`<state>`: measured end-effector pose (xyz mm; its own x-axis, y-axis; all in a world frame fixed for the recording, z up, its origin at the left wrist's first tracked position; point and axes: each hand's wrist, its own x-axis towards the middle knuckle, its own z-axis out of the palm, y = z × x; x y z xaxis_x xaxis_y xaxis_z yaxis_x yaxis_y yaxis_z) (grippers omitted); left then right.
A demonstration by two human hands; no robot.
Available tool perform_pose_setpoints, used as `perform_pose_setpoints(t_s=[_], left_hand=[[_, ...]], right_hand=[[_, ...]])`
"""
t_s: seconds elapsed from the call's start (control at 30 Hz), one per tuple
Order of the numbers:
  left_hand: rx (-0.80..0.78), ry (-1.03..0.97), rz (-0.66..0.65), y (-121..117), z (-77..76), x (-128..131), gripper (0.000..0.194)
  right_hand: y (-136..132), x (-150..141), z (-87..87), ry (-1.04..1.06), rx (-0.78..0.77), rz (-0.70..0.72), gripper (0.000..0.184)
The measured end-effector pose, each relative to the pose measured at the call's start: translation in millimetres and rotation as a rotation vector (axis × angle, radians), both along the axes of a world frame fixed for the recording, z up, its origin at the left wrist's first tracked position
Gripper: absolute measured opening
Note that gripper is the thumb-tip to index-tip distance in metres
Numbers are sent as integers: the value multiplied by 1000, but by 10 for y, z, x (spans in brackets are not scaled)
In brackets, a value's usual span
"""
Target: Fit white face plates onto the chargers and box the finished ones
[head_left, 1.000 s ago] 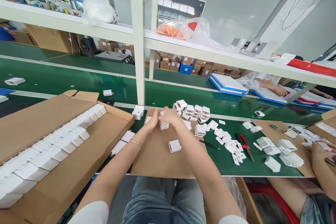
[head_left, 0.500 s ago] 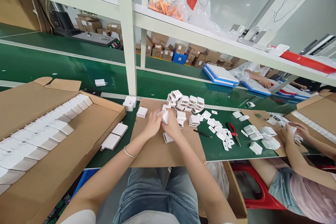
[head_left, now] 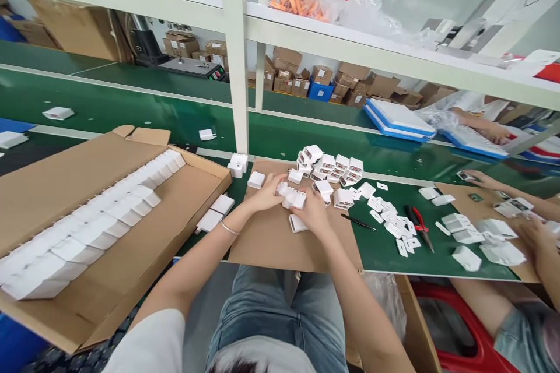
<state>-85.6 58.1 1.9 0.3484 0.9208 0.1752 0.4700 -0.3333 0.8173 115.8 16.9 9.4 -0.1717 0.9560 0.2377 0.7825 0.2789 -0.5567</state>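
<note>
Above the brown cardboard sheet (head_left: pixel 289 250), my left hand (head_left: pixel 268 193) and my right hand (head_left: pixel 314 211) grip a short row of white plug chargers (head_left: pixel 292 196) from its two ends. The fingers hide part of the row, so I cannot make out each piece. Just under my right hand lies a white charger case (head_left: pixel 298 223) with a dark open end. A single white charger (head_left: pixel 256 179) rests left of my hands. Beyond them, white cases (head_left: pixel 327 164) with open ends are stacked, and another case (head_left: pixel 343 199) stands to the right.
On the left, a cardboard box (head_left: pixel 144 233) holds rows of white chargers (head_left: pixel 105 221). Tweezers (head_left: pixel 359 222), flat white covers (head_left: pixel 394 221) and red-handled pliers (head_left: pixel 420 222) lie on the right. A co-worker's hands (head_left: pixel 536 233) work farther right. A shelf post (head_left: pixel 236 58) rises ahead.
My hands have moved apart; a row of white chargers now shows between them instead of one piece held close. The view has turned left. The co-worker's one hand reaches farther forward.
</note>
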Motion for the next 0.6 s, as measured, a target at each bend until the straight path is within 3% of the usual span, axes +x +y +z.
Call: perform_pose_setpoints(t_s=[0.2,0.33,0.47,0.53,0.6], left_hand=[[61,96,-153,68,74,-63,71],[169,288,-253,134,178,-70,58],[252,542,-239,199,292,-60,49],[218,588,-258,197,339,-53,48],[166,600,-290,167,371,-39,48]], right_hand=[[1,-27,-50,-104,128,6,39],[5,-50,-27,-135,-6,-25,42],[30,-24,-10,-145,-79,-70,47],[60,20,-47,-72,-77,-24,46],[95,61,-107,57,-47,138,40]])
